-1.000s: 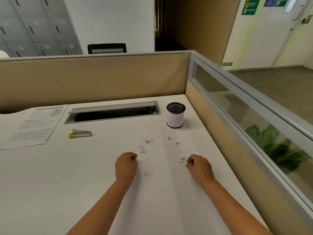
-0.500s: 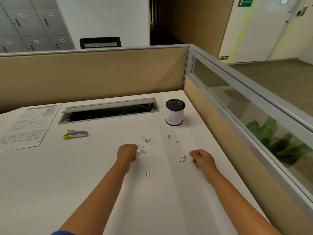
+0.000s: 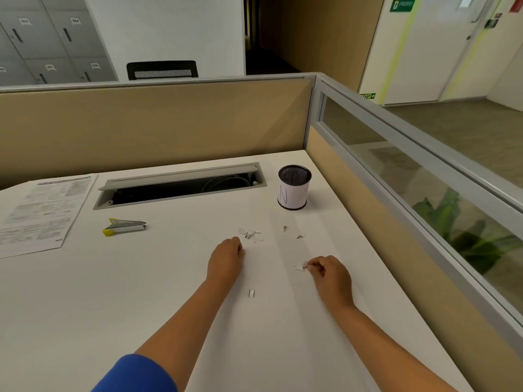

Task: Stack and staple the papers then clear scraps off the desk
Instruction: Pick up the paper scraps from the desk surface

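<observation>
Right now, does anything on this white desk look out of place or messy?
Yes. Small torn white paper scraps lie scattered in front of the black mesh cup with a white paper wrap, with one more bit between the hands. The right hand pinches a scrap; the left hand is curled shut.

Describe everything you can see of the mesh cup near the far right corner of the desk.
The mesh cup is a small round holder of black wire mesh, with a white paper band wrapped around its lower body, leaving the dark rim and base edge showing. A pen-drawn mark like an N sits on the band's left side. It stands upright on the white desk, to the right of the open cable tray and beyond the paper scraps. Nothing visible touches it but the desk; its contents cannot be made out.
</observation>
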The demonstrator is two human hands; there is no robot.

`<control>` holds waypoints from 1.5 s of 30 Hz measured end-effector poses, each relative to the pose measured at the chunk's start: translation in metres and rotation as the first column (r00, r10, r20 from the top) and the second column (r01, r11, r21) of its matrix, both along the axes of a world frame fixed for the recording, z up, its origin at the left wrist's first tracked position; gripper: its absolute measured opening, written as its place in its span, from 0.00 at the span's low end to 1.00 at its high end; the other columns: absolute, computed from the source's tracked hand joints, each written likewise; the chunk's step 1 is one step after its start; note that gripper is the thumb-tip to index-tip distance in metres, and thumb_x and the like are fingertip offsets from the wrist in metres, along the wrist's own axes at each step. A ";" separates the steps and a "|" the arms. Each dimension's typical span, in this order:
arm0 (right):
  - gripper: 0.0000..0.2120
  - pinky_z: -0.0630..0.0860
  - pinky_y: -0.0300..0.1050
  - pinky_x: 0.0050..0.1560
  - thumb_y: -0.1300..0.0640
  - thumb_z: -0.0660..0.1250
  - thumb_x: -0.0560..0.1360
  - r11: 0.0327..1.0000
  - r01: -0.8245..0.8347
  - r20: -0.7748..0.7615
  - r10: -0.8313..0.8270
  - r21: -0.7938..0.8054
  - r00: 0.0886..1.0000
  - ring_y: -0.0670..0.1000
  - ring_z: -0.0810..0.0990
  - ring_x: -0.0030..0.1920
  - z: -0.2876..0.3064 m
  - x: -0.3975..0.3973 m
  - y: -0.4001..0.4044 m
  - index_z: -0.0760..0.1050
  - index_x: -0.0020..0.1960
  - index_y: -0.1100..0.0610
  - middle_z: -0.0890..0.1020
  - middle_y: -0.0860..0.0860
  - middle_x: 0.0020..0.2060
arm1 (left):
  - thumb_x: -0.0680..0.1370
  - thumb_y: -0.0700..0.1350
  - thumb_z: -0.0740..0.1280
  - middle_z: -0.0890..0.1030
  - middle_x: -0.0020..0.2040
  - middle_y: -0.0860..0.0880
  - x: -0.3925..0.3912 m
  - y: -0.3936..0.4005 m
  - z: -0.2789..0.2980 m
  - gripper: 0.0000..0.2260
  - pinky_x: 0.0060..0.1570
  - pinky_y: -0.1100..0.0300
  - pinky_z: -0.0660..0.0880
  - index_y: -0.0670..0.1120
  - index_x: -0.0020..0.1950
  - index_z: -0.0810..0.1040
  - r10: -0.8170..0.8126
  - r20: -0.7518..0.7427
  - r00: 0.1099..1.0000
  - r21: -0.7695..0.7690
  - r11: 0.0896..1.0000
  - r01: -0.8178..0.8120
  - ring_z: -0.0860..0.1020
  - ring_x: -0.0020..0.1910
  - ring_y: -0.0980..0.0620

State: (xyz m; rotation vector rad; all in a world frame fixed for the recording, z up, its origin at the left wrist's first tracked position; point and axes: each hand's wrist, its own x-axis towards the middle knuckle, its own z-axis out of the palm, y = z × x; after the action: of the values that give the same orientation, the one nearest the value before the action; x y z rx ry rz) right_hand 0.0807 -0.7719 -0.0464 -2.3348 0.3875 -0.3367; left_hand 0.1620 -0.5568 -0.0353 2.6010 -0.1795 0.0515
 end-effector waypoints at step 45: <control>0.07 0.67 0.39 0.33 0.64 0.62 0.76 0.560 0.329 -0.282 -0.171 0.760 0.944 0.49 0.70 0.32 0.028 0.021 -0.031 0.73 0.40 0.61 0.74 0.54 0.32 | 0.78 0.40 0.59 0.78 0.44 0.49 -0.057 0.010 0.007 0.05 0.41 0.63 0.69 0.45 0.44 0.74 -0.128 -0.172 0.977 -0.085 0.990 0.115 0.75 0.42 0.51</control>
State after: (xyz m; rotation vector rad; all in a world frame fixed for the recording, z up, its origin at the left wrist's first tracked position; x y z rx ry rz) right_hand 0.1012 -0.8033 -0.0186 -1.3940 0.7872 -0.0441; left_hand 0.1051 -0.5466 -0.0279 2.4987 -0.2666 -0.2128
